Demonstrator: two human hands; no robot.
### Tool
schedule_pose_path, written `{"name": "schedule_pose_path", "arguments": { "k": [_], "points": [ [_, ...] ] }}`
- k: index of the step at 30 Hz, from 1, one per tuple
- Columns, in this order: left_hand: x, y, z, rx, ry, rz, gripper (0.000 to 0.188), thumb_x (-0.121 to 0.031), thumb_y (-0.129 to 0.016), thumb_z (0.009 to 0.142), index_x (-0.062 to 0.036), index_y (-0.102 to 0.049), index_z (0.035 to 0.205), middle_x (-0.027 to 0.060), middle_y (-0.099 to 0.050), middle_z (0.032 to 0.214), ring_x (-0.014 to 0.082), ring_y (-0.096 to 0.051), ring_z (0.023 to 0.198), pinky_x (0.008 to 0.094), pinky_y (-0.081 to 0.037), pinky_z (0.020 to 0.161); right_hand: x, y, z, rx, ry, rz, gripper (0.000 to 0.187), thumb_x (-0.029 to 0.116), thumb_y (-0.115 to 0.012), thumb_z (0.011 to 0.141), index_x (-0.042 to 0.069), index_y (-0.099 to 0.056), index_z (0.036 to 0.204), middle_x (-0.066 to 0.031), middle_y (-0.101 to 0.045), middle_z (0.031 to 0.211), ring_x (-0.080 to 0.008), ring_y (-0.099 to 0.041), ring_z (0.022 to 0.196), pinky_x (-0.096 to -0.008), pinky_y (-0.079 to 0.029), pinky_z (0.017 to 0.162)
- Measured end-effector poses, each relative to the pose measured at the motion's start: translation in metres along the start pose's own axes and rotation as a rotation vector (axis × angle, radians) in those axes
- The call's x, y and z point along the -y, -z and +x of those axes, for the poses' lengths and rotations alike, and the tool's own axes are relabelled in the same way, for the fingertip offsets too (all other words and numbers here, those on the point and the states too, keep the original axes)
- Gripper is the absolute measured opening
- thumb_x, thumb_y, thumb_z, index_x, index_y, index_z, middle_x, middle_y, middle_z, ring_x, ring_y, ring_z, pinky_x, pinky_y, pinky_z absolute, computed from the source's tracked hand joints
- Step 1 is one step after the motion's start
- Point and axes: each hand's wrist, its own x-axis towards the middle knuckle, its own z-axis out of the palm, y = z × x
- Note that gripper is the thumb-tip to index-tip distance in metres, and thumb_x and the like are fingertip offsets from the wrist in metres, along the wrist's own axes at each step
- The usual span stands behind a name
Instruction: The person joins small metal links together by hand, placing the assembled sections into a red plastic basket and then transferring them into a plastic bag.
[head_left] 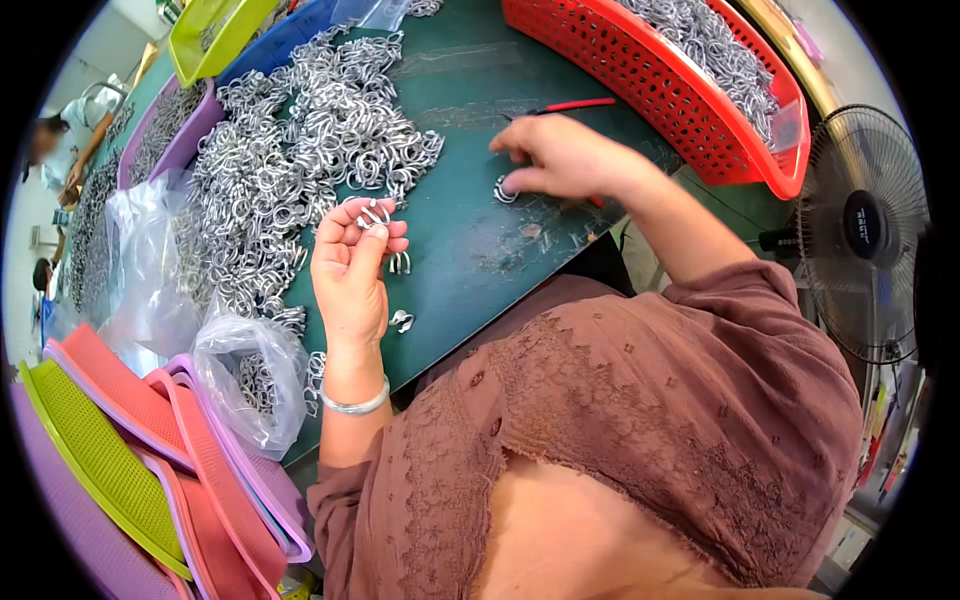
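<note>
My left hand [350,265] is closed, pinching a small silvery metal ring [374,214] between thumb and fingertips. Just below those fingers another ring [400,263] shows, and I cannot tell whether it is held or lies on the table. A further loose ring [401,321] lies beside the wrist. Over the green tabletop, my right hand [560,158] has its thumb and fingers apart. Its thumb tip is at a small metal piece [505,189], apparently touching it. Beyond that hand lies a red-handled tool [580,104], partly hidden, its kind unclear.
A large heap of metal rings [340,110] covers the table's left side. A red basket [690,120] of rings stands far right, near a fan [862,225]. Plastic bags [245,345] and stacked baskets [110,460] crowd the near left. Another person [75,150] is at far left.
</note>
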Motion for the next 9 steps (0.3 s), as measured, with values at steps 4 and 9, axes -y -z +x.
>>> {"name": "schedule_pose_path", "arguments": {
  "k": [4, 9],
  "points": [
    [0.000, -0.016, -0.004, 0.040, 0.041, 0.059, 0.029, 0.001, -0.047, 0.082, 0.0013, -0.047, 0.111, 0.0117, -0.056, 0.100, 0.0136, -0.057, 0.079, 0.0232, -0.046, 0.068, 0.003, -0.036, -0.016, -0.181, -0.033, -0.117, 0.033, 0.022, -0.067, 0.069, 0.000, -0.055, 0.091, -0.0122, -0.054, 0.079, -0.0310, -0.054, 0.075, -0.0355, -0.044, 0.065],
    [0.003, -0.031, -0.014, 0.093, 0.060, 0.176, 0.032, -0.001, -0.049, 0.083, 0.0006, -0.046, 0.115, 0.0125, -0.056, 0.102, 0.0149, -0.057, 0.080, 0.0243, -0.046, 0.070, 0.006, -0.030, -0.017, -0.206, -0.036, 0.356, 0.023, 0.016, -0.066, 0.071, 0.002, -0.056, 0.087, -0.0105, -0.055, 0.077, -0.0204, -0.057, 0.070, -0.0342, -0.045, 0.062]
  ]
}}
